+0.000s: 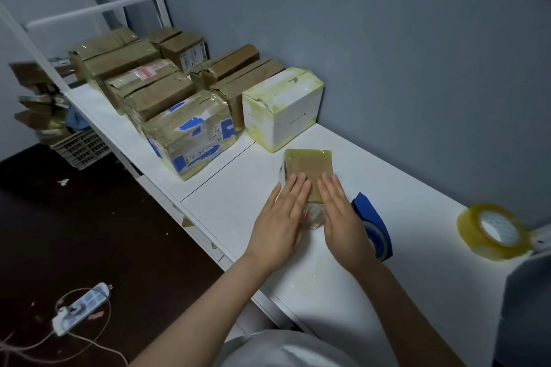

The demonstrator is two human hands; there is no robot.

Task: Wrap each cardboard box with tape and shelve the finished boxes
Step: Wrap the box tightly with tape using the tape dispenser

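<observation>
Both hands lie flat on the small box [310,165], fingers straight, palms down: left hand [280,217] on the near-left part, right hand [343,214] on the near-right. Nothing pinched or clamped, they press rather than hold.

Box sits on the white table [402,188], mid-frame, near the white box [283,107] that ends the row of taped boxes [190,134]. Its top looks glossy, with yellowish tape at the far edge, so I read this as smoothing tape down, wrap near done.

Blue tape [374,226] is just beside the right hand; clear roll [493,231] well apart to the right.

Next: check the near side. It's under the hands, so I can't tell if it's taped. If bare, take a roll for one more pass. If sealed, grip both sides and move it in line with the row.
</observation>
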